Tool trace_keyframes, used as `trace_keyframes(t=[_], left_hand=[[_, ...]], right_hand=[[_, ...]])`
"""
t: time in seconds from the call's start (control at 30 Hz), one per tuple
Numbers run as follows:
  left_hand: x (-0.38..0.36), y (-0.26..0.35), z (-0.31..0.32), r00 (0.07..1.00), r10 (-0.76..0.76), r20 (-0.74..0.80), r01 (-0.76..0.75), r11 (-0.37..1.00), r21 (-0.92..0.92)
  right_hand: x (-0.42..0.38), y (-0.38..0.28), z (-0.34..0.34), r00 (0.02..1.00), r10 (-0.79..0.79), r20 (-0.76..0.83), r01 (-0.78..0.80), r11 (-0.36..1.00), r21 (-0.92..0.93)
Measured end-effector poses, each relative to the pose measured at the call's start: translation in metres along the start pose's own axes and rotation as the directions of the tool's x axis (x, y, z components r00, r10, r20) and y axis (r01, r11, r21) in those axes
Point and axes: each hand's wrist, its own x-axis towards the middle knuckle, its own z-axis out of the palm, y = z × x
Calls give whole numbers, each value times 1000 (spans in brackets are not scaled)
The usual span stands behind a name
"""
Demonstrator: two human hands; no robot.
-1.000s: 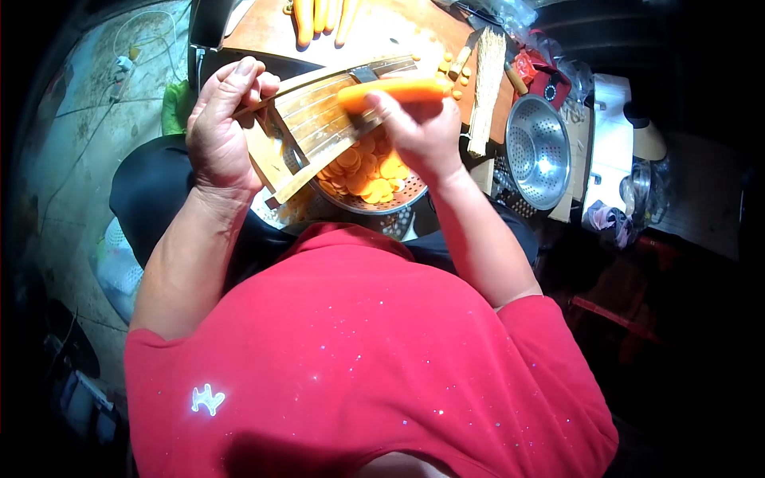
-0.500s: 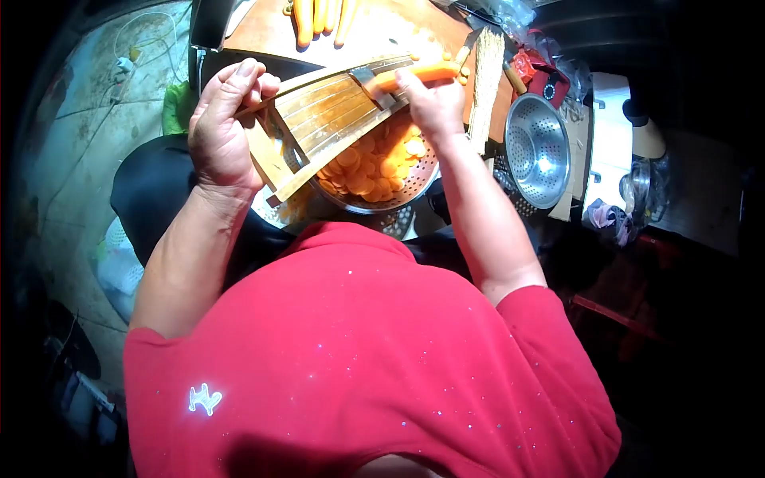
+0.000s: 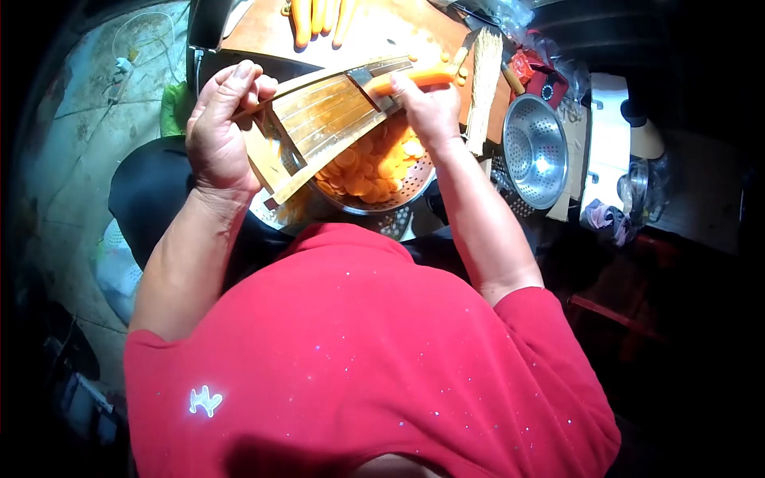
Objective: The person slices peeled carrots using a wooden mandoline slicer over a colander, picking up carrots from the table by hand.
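My left hand (image 3: 221,131) is closed around the near-left end of a wooden mandoline slicer (image 3: 323,119), which slants up to the right. A dark metal blade plate (image 3: 365,82) crosses its board. In my right hand (image 3: 433,113) is a peeled carrot (image 3: 418,77), its left end lying against the slicer by the blade, thumb on top. Under the slicer, round carrot slices (image 3: 366,171) fill part of a metal colander (image 3: 420,177). The slicer hides the colander's far left side.
Several whole carrots (image 3: 323,20) lie on an orange-brown board (image 3: 382,28) beyond the slicer. To the right are a straw brush (image 3: 484,88), a second metal colander (image 3: 535,151) and a white box-like object (image 3: 608,143). Plastic bags (image 3: 510,16) lie at the back right.
My right hand and the carrot have shifted slightly left along the slicer. My left hand still holds the slicer in nearly the same place.
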Motion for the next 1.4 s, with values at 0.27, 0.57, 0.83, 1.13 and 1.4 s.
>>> trace_keyframes(t=[0.27, 0.57, 0.83, 1.13, 1.4], left_hand=[[-1, -1, -3, 1000, -14, 18, 14, 1000, -14], [0, -1, 0, 1000, -6, 2, 6, 1000, -9], [0, -2, -2, 1000, -10, 7, 10, 1000, -20], [-1, 0, 1, 1000, -8, -11, 8, 1000, 10], [-1, -1, -1, 1000, -7, 8, 8, 1000, -6]], right_hand=[[15, 30, -7, 986, 161, -48, -163, 986, -39], [-18, -7, 19, 998, -57, 34, 56, 998, 35], [-30, -11, 25, 993, -73, 97, 56, 985, 165], [1, 23, 6, 993, 116, -14, -116, 991, -70], [-2, 6, 3, 987, 162, 23, -158, 979, -132]])
